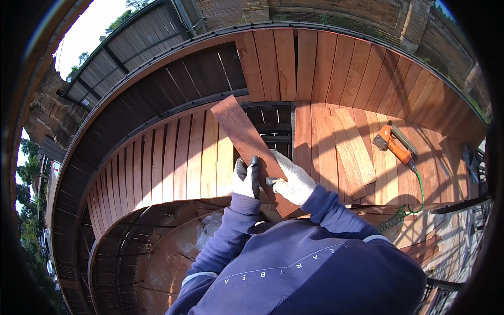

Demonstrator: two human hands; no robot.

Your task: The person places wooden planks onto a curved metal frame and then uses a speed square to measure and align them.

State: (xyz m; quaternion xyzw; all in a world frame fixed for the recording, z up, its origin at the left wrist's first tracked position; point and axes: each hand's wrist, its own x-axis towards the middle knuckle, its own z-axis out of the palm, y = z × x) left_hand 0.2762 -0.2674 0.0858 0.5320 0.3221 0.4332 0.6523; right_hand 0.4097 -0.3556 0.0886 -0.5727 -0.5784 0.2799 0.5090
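Observation:
Both gloved hands hold a reddish-brown wooden board (pixel 237 123), tilted with its far end up to the left. My left hand (pixel 246 177), in a white glove with dark fingertips, grips the board's left edge. On the other edge, my right hand (pixel 292 181) is closed around it, the thumb lying across the top face. Beyond the board, a gap in the curved bench seat (pixel 195 152) shows the dark metal frame (pixel 276 126) underneath. Slats flank this gap on both sides.
An orange nail gun (pixel 395 143) lies on the seat at the right, its green coiled air hose (pixel 421 189) trailing down toward me. Two loose boards (pixel 349 152) rest on the slats between it and my hands. The curved backrest (pixel 341 68) rises behind, partly unboarded at left.

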